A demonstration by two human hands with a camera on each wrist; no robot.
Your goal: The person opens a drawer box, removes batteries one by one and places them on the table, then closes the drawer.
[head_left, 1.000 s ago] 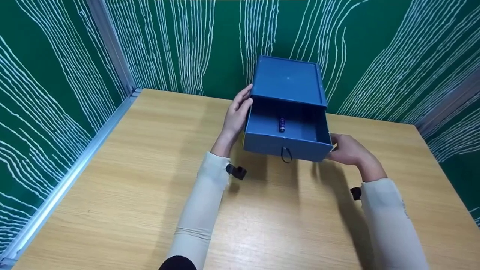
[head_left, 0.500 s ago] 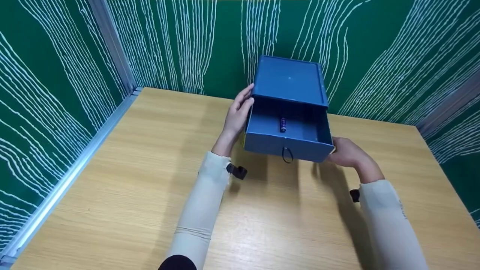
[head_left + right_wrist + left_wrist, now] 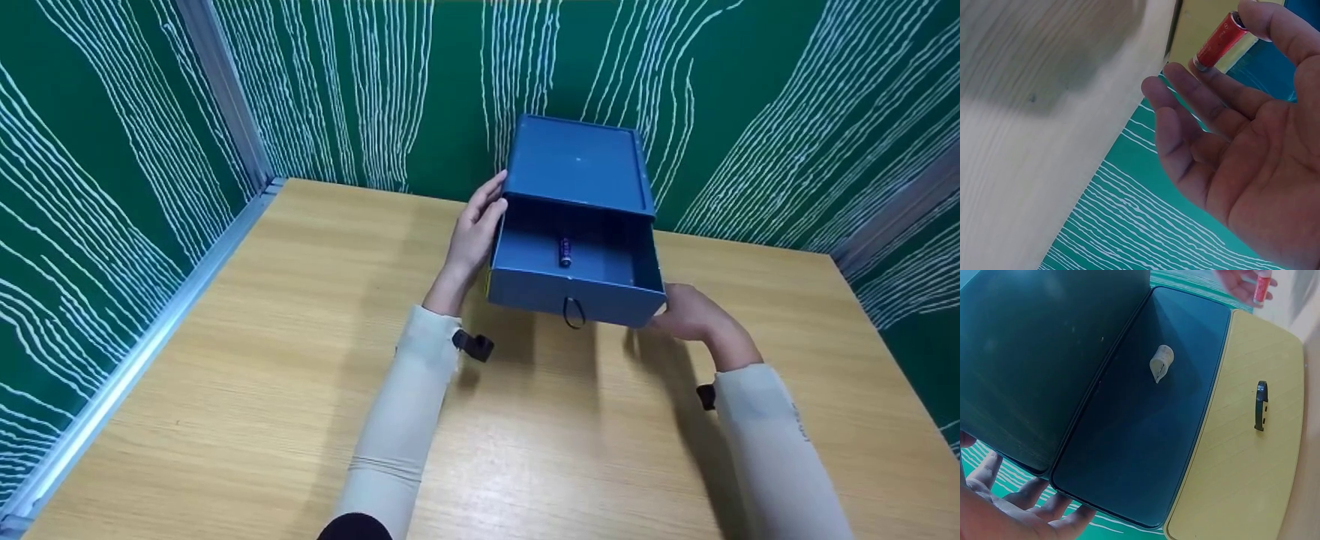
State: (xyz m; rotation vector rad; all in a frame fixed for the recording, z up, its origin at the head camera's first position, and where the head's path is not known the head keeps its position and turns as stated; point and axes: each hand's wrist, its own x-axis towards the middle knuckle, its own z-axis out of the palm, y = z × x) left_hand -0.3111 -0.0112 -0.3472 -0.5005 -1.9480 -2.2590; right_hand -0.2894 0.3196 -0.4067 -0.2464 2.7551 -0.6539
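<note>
A blue drawer box [image 3: 577, 165] stands toward the back of the table, its drawer [image 3: 574, 296] pulled out. Inside the drawer lies a small purple cylinder [image 3: 565, 253], battery-like; in the left wrist view this cylinder [image 3: 1161, 361] looks pale. My left hand [image 3: 469, 236] rests along the box's left side, fingers fairly straight. At the drawer's front right corner is my right hand [image 3: 694, 315]. Thumb and a fingertip pinch a red battery [image 3: 1220, 42], as the right wrist view shows; the head view hides it. A black loop handle [image 3: 574, 313] hangs on the drawer front.
The wooden table [image 3: 247, 375] extends in front and to both sides. Green walls [image 3: 450, 82] with white wavy lines rise behind and beside it. A metal frame edge [image 3: 150, 345] runs along the left. Black wrist mounts sit at both sleeves.
My right hand has shifted slightly toward me, lower beside the drawer corner. The left hand, the box and the cylinder in the drawer stay nearly the same.
</note>
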